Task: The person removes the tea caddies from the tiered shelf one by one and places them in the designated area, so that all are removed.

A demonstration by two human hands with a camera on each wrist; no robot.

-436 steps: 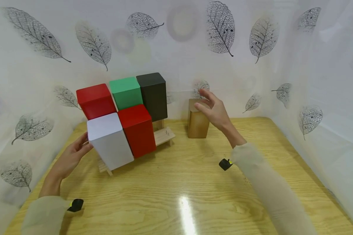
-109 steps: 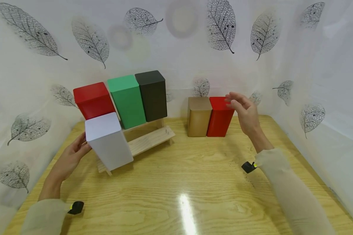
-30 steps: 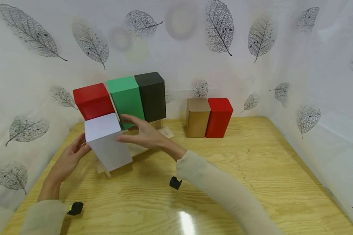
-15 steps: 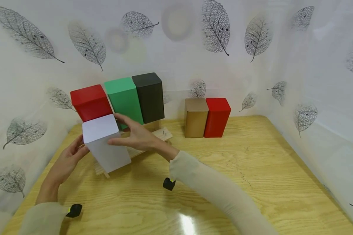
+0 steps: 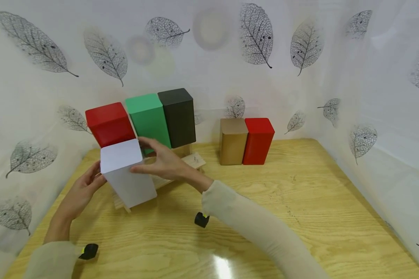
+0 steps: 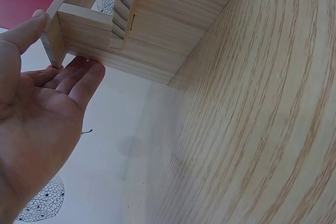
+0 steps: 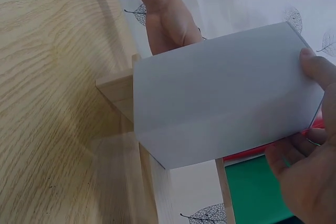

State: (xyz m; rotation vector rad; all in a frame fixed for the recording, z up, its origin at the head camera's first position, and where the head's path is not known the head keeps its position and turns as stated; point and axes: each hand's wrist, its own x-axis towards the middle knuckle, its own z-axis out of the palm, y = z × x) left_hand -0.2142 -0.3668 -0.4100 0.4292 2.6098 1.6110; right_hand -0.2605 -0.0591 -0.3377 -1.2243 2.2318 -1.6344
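Note:
On the left of the table stands a two-step wooden rack. My left hand grips its left end; the left wrist view has the thumb on one side of the end board and the fingers on the other. A white box leans on the rack's lower step. My right hand pinches the top of this box, thumb on the front and fingers behind, as the right wrist view also shows. Behind it on the upper step are a red box, a green box and a black box.
Right of the rack, a gold box and a second red box stand side by side on the wooden table near the back wall. A white sheet with leaf prints hangs around the table.
The front red box has gone from the rack's lower step to beside the gold box. My right hand has moved left from there and taken hold of the white box. My left hand stays put.

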